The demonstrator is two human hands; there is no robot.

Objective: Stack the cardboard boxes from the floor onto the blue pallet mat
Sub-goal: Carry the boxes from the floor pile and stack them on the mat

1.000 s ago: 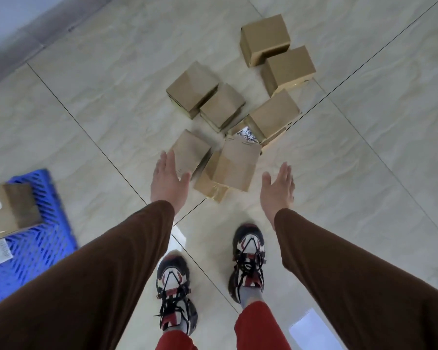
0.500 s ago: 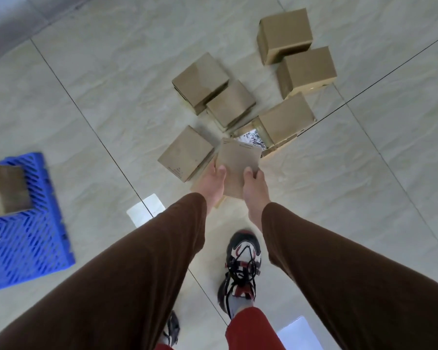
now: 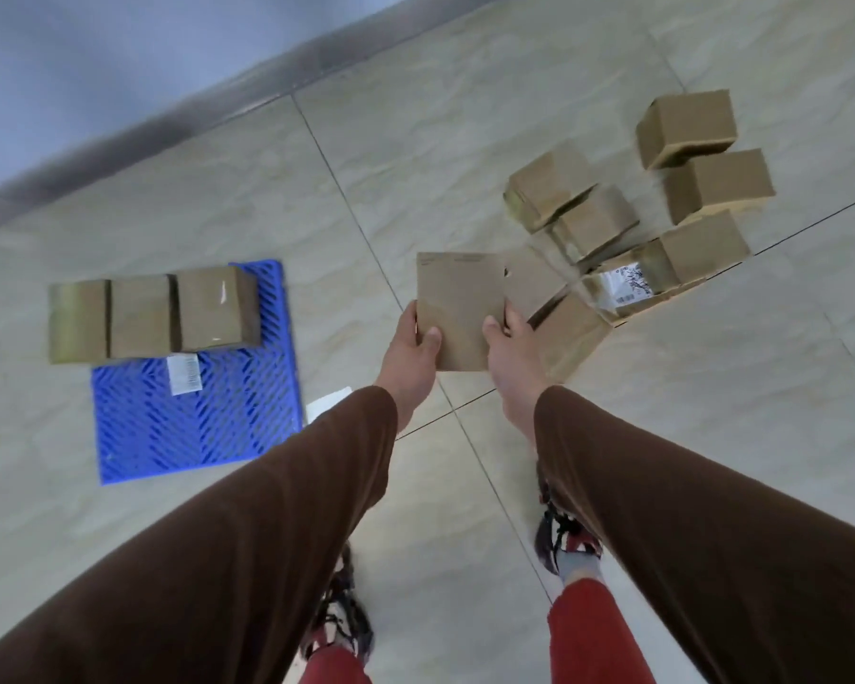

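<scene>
I hold a brown cardboard box in the air between both hands, its flat face toward me. My left hand grips its left edge and my right hand grips its right edge. The blue pallet mat lies on the floor to the left. A row of three cardboard boxes sits along its far edge. Several more cardboard boxes lie scattered on the floor to the right, one with a white label.
The floor is pale tile with dark grout lines. A grey skirting and wall run across the back left. My two shoes stand on the tiles below my arms. A white paper tag lies on the mat.
My hands closed on one box from the pile and lifted it. My view swung left, so the mat with its three boxes now shows fully.
</scene>
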